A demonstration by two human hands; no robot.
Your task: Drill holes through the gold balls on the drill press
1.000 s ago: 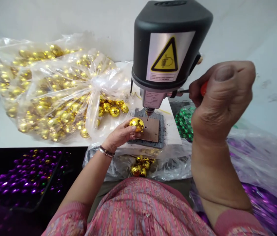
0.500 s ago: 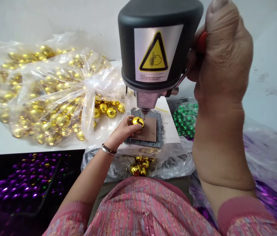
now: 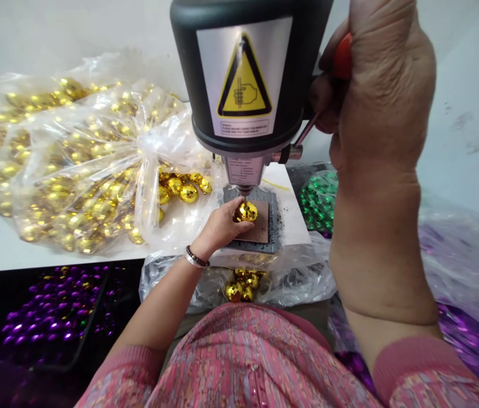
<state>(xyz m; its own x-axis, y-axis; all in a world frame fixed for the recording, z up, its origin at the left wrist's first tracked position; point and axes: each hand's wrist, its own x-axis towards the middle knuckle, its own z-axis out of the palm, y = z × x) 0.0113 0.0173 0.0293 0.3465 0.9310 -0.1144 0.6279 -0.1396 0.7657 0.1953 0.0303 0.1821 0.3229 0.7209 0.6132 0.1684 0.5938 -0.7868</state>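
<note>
Two hands (image 3: 221, 224), one drill press (image 3: 243, 85), one held ball (image 3: 248, 212), bagged balls (image 3: 102, 209) — probably dozens

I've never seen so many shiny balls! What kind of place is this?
Probably a small workshop: there's a drill, a plastic bag of gold balls, and a left hand holding a gold ball at the drill.

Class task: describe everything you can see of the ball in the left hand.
The ball is gold, shiny and rounded, covered in small mirror-like facets, some looking dark. It looks like coated plastic. The left hand grips it from its left side, hiding that part. It sits over the brown board, beneath the drill. Whether it touches the board or the bit cannot be told.
</note>
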